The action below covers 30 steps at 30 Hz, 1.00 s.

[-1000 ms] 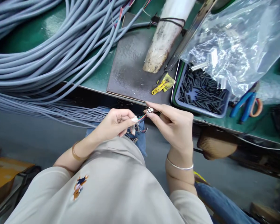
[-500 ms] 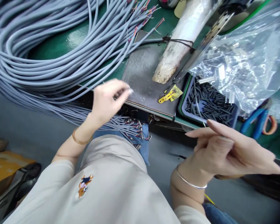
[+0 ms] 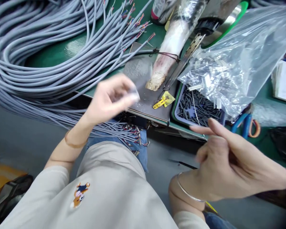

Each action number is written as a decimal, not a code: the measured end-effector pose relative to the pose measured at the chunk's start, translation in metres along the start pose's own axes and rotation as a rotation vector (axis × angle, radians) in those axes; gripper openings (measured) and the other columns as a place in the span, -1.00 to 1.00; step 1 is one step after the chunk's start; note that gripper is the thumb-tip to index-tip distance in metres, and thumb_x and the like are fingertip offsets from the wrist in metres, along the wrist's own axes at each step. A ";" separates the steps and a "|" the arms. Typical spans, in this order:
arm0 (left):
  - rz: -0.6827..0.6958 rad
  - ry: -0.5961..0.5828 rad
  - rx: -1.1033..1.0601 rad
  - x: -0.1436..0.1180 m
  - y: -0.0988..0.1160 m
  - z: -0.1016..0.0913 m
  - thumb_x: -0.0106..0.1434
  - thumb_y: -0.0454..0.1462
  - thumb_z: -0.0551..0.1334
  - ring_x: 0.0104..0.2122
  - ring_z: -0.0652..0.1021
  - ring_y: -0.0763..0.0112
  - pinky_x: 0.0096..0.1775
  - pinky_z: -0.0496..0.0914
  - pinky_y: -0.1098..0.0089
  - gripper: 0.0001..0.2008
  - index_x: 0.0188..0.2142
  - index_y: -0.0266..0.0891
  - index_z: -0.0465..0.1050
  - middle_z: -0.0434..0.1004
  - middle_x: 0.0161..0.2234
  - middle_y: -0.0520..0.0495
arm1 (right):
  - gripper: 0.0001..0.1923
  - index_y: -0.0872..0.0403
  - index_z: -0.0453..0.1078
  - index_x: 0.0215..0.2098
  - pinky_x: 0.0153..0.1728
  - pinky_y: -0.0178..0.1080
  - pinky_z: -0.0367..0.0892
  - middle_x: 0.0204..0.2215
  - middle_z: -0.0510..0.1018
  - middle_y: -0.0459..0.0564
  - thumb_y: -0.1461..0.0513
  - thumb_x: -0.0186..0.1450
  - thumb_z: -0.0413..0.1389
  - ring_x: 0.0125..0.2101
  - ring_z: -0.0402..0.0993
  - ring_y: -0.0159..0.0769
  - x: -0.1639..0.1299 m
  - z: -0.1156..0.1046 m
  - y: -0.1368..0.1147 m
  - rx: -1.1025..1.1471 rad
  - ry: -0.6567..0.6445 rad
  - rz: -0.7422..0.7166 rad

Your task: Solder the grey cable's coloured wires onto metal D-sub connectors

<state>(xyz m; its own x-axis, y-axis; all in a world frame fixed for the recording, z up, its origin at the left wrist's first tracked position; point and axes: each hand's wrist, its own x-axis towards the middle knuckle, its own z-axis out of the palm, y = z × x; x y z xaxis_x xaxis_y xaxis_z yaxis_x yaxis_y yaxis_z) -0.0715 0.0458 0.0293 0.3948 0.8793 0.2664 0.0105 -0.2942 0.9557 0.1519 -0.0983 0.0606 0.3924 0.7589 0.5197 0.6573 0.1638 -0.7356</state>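
Observation:
My left hand (image 3: 109, 98) hovers, blurred, at the front edge of the bench, with its fingertips pinched together by the dark metal plate (image 3: 139, 68). Whether it grips anything I cannot tell. Just below it a bundle of thin grey wires with small metal terminals (image 3: 133, 132) lies across my lap. My right hand (image 3: 228, 165) is out to the right below the bench edge, fingers stretched rightward, index finger raised, nothing visible in it. It is nearest the blue tray of black tube pieces (image 3: 200, 108).
Thick coils of grey cable (image 3: 38, 63) cover the green bench at left. A taped cylinder (image 3: 171, 47), a yellow clip (image 3: 162, 100), a clear plastic bag of small parts (image 3: 233, 63) and blue-handled pliers (image 3: 243, 122) lie at right. A cardboard box (image 3: 0, 171) sits on the floor.
Both hands were joined on a wire end with a terminal; they have parted. My left hand rose to the bench edge, and my right hand swung out to the right.

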 end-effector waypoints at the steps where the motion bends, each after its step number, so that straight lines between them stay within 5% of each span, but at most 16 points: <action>1: -0.104 -0.262 -0.092 -0.010 0.013 0.009 0.29 -0.12 0.39 -0.52 0.51 0.54 -0.46 0.37 0.45 -0.77 -0.27 -0.26 0.55 0.53 -0.47 0.04 | -0.75 -0.13 0.63 -0.02 -0.62 -0.19 0.10 -0.54 0.57 -0.07 0.20 0.36 0.21 -0.61 0.42 -0.25 0.002 0.003 -0.003 -0.030 0.068 -0.005; 2: -0.198 -0.441 -0.179 -0.019 0.021 0.018 0.28 -0.15 0.39 -0.54 0.52 0.53 -0.48 0.37 0.46 -0.78 -0.26 -0.28 0.59 0.55 -0.49 0.02 | -0.77 -0.13 0.64 -0.05 -0.62 -0.21 0.08 -0.59 0.53 -0.10 0.21 0.36 0.21 -0.64 0.38 -0.28 0.003 0.006 -0.003 -0.047 0.119 -0.017; 3: -0.294 -0.495 -0.262 -0.025 0.024 0.027 0.28 -0.17 0.38 -0.56 0.51 0.53 -0.51 0.35 0.48 -0.79 -0.25 -0.31 0.62 0.54 -0.52 0.01 | -0.80 -0.12 0.66 -0.09 -0.62 -0.22 0.07 -0.64 0.48 -0.13 0.20 0.38 0.20 -0.67 0.34 -0.32 0.004 0.008 -0.002 -0.062 0.152 -0.035; 6: -0.503 -0.320 -0.445 -0.033 0.017 0.051 0.21 -0.17 0.43 -0.62 0.40 0.63 -0.57 0.27 0.56 -0.76 -0.31 -0.36 0.58 0.47 -0.58 0.06 | -0.78 -0.08 0.67 -0.23 -0.60 -0.27 0.09 -0.69 0.40 -0.18 0.16 0.43 0.14 -0.69 0.27 -0.43 0.002 0.015 0.012 -0.070 0.079 -0.068; 9: -0.568 -0.140 -0.517 -0.033 0.002 0.064 0.15 -0.17 0.46 -0.71 0.25 0.72 -0.65 0.12 0.60 -0.73 -0.34 -0.34 0.51 0.43 -0.63 0.11 | -0.80 0.00 0.62 -0.31 -0.59 -0.32 0.09 -0.62 0.43 -0.17 0.16 0.40 0.18 -0.64 0.25 -0.49 -0.002 0.025 0.028 -0.027 -0.083 0.003; 17: -0.482 -0.045 -0.440 -0.032 -0.003 0.069 0.10 -0.12 0.51 -0.66 0.37 0.65 -0.60 0.25 0.57 -0.68 -0.39 -0.34 0.56 0.55 -0.56 0.01 | -0.91 0.04 0.58 -0.28 -0.62 -0.32 -0.06 -0.37 0.55 -0.12 0.21 0.33 0.22 -0.64 0.04 -0.59 -0.006 0.052 0.037 0.241 -0.290 0.251; 30: -0.386 0.034 -0.350 -0.034 -0.014 0.077 0.03 -0.15 0.56 -0.46 0.55 0.53 -0.35 0.45 0.51 -0.68 -0.40 -0.33 0.59 0.62 -0.43 -0.03 | -0.93 0.08 0.53 -0.34 -0.63 -0.32 -0.12 -0.43 0.49 -0.16 0.26 0.32 0.22 -0.65 -0.03 -0.62 -0.005 0.059 0.037 0.269 -0.298 0.276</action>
<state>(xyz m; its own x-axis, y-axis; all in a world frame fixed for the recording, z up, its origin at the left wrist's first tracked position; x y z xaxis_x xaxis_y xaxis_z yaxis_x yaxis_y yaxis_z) -0.0148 -0.0089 -0.0029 0.3932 0.9122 -0.1155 -0.1607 0.1919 0.9682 0.1366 -0.0591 0.0055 0.3019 0.9378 0.1713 0.3500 0.0581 -0.9350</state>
